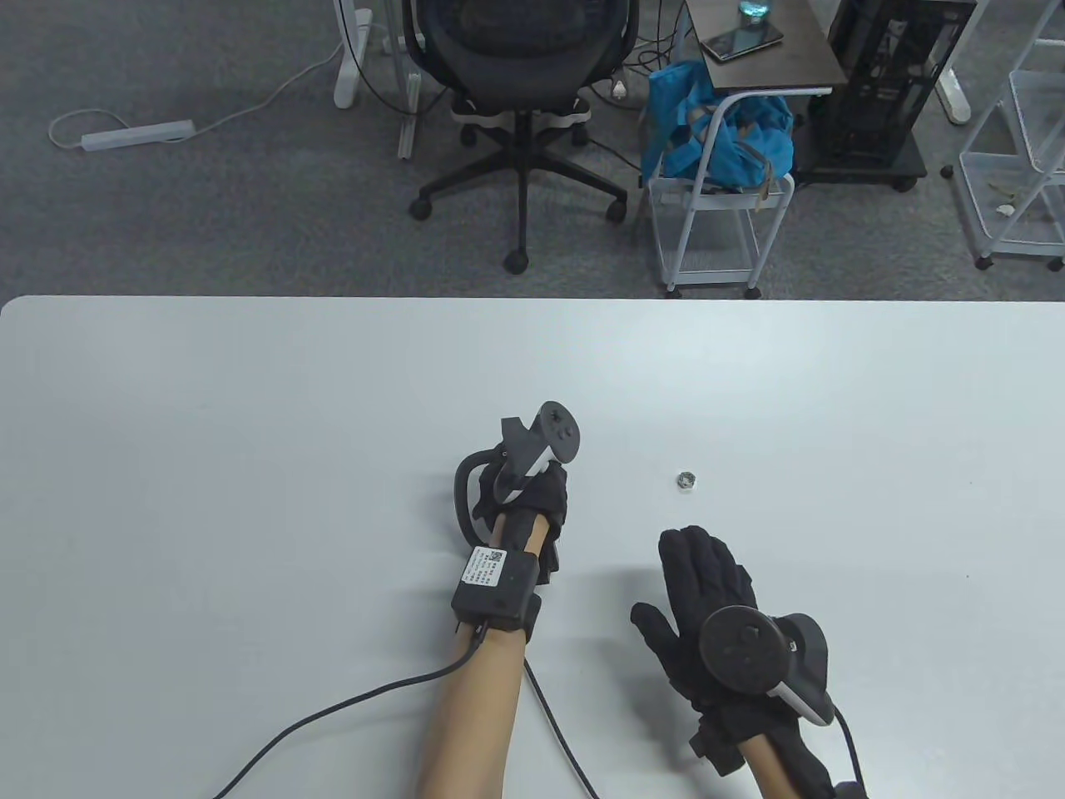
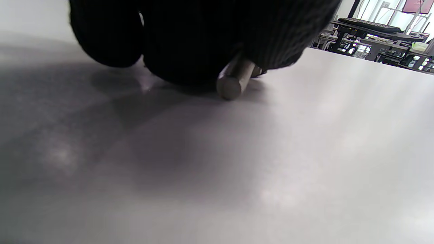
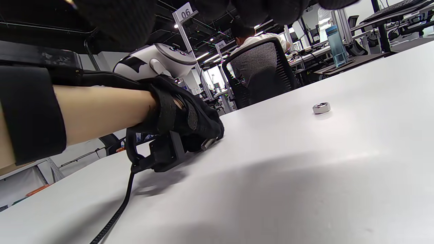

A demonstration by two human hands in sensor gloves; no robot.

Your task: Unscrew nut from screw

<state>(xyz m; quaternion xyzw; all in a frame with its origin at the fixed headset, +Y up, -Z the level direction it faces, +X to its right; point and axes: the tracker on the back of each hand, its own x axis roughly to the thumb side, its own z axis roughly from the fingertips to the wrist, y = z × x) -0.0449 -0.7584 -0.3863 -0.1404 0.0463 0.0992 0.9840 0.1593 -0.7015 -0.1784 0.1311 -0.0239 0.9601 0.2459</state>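
Observation:
A small metal nut [image 1: 686,480] lies alone on the white table, also in the right wrist view [image 3: 321,107]. My left hand [image 1: 532,499] rests low on the table and grips the metal screw; only the screw's blunt end [image 2: 234,83] pokes out from under the gloved fingers, touching the tabletop, also seen in the right wrist view [image 3: 208,143]. My right hand [image 1: 703,574] is open and empty, fingers spread flat above the table, a little short of the nut.
The white table [image 1: 250,433] spans the view. Cables [image 1: 333,716] run from both wrists toward the near edge. Beyond the far edge stand an office chair [image 1: 520,100] and a white cart with a blue bag [image 1: 715,150].

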